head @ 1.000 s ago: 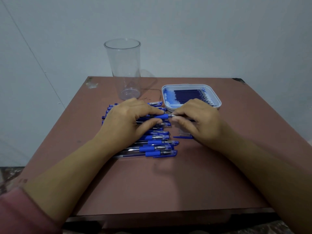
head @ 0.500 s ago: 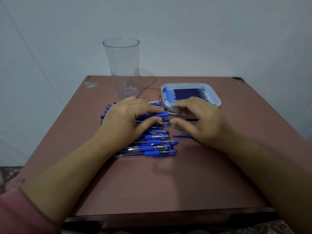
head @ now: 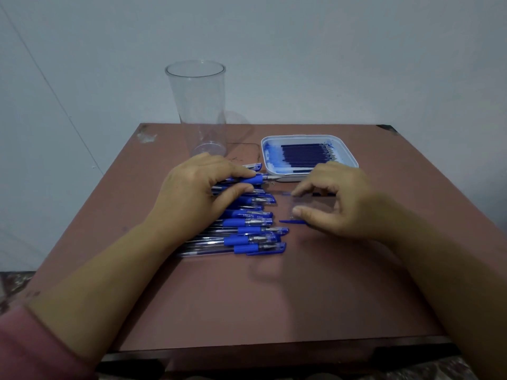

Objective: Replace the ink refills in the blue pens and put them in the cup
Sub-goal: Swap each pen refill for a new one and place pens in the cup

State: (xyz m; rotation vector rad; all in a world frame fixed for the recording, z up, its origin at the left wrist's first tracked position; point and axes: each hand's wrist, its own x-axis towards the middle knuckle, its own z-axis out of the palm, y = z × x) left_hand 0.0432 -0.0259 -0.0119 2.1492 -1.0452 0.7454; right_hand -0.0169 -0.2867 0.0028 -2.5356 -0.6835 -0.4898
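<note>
My left hand [head: 197, 193] covers the pile of pens [head: 247, 231] filling the middle left, and the cup [head: 196, 111] stands upright just behind it, mouth open upward. The tray [head: 348, 157] sits just behind my right hand [head: 337, 204]. Only a narrow gap runs between my hands, crossed by the tip of the pen [head: 258, 179] I grip, with a small blue piece [head: 292, 221] lying in it. Bare table [head: 274, 303] stretches toward me.

Dim, bluish, flat light here; soft shadows lie on the reddish-brown wooden table [head: 301, 303], and the clear plastic cap [head: 292, 205] in my right hand [head: 345, 204] smears.
</note>
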